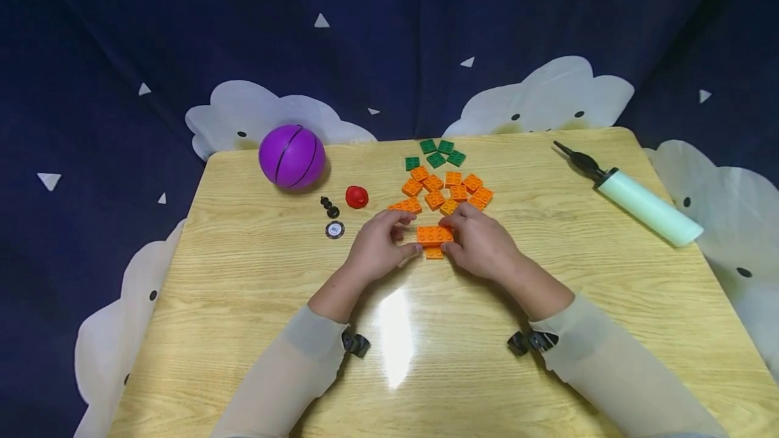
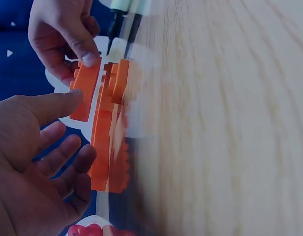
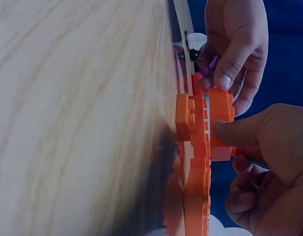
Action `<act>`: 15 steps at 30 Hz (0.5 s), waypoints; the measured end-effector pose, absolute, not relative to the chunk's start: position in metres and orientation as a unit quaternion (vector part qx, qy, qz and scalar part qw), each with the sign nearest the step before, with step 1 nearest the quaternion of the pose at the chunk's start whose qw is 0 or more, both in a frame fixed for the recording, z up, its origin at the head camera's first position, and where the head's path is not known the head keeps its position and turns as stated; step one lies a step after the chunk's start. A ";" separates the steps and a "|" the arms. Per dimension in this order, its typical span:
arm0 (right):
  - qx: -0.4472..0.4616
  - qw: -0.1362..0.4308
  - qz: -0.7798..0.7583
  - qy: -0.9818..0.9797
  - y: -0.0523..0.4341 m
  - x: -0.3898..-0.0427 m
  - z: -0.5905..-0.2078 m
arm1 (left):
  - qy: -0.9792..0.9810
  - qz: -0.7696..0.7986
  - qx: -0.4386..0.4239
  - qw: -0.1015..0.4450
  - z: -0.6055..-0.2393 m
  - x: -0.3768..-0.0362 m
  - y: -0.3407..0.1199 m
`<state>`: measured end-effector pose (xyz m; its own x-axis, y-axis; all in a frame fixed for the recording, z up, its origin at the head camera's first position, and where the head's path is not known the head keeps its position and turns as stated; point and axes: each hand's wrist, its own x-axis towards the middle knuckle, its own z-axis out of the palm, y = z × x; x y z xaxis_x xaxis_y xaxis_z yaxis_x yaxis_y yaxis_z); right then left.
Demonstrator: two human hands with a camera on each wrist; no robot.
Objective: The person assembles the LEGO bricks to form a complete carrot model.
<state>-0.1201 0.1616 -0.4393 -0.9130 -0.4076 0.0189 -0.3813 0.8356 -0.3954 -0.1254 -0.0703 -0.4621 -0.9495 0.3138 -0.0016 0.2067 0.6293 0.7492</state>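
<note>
A long orange building brick [image 1: 431, 236], studs up, is pinched at its right end between the thumb and finger of my right hand [image 1: 483, 242]. At the brick's left end is the thumb of my left hand [image 1: 379, 243]; its other fingers are spread and loosely bent, apart from the brick. A smaller orange brick [image 1: 434, 253] shows on the table just under the near side of the long one. In the right wrist view, the held brick [image 3: 220, 105] is raised beside other orange bricks [image 3: 196, 196]. Another long orange brick [image 1: 406, 205] lies beyond my left fingers.
Several loose orange bricks [image 1: 433, 183] and green bricks [image 1: 436, 159] lie farther back. To the left are a purple ball [image 1: 292, 157], a red cap-shaped piece [image 1: 357, 197], a black chess-like piece [image 1: 331, 207] and a round chip [image 1: 335, 229]. A pale green hand pump [image 1: 648, 207] lies at right.
</note>
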 end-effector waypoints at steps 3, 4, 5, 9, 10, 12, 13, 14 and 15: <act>-0.209 0.028 -0.199 0.957 0.161 -0.118 -0.440 | 0.902 0.397 0.157 0.066 -0.462 -0.125 -0.070; -0.209 0.028 -0.199 0.957 0.161 -0.117 -0.441 | 0.902 0.396 0.160 0.068 -0.461 -0.125 -0.070; -0.209 0.028 -0.200 0.957 0.161 -0.116 -0.441 | 0.901 0.395 0.163 0.071 -0.461 -0.125 -0.069; -0.207 0.034 -0.200 0.957 0.161 -0.114 -0.443 | 0.901 0.392 0.162 0.087 -0.461 -0.124 -0.069; -0.207 0.035 -0.201 0.957 0.161 -0.113 -0.443 | 0.902 0.391 0.162 0.090 -0.461 -0.124 -0.069; -0.207 0.037 -0.202 0.957 0.162 -0.112 -0.444 | 0.902 0.388 0.163 0.094 -0.462 -0.124 -0.068; -0.206 0.038 -0.203 0.956 0.162 -0.111 -0.444 | 0.903 0.386 0.164 0.095 -0.463 -0.124 -0.068; -0.206 0.038 -0.204 0.956 0.162 -0.110 -0.444 | 0.904 0.384 0.165 0.096 -0.463 -0.124 -0.068; -0.206 0.039 -0.204 0.956 0.162 -0.110 -0.445 | 0.904 0.382 0.166 0.097 -0.464 -0.124 -0.068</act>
